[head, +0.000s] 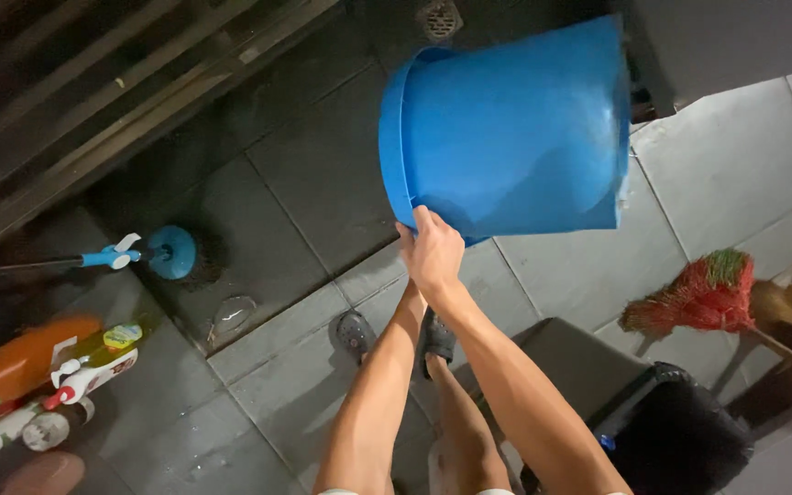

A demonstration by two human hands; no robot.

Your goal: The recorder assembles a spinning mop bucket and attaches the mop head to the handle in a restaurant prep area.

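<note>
While both hands close their grip on its rim, the blue plastic bucket hangs tipped on its side above the wet grey tiled floor — mouth facing left, base to the right, long axis nearly level. Its inside is hidden. The right hand clasps the lower rim; the left hand is tucked behind it. Cleaning bottles lie at the lower left, a red-and-green broom at the right.
</note>
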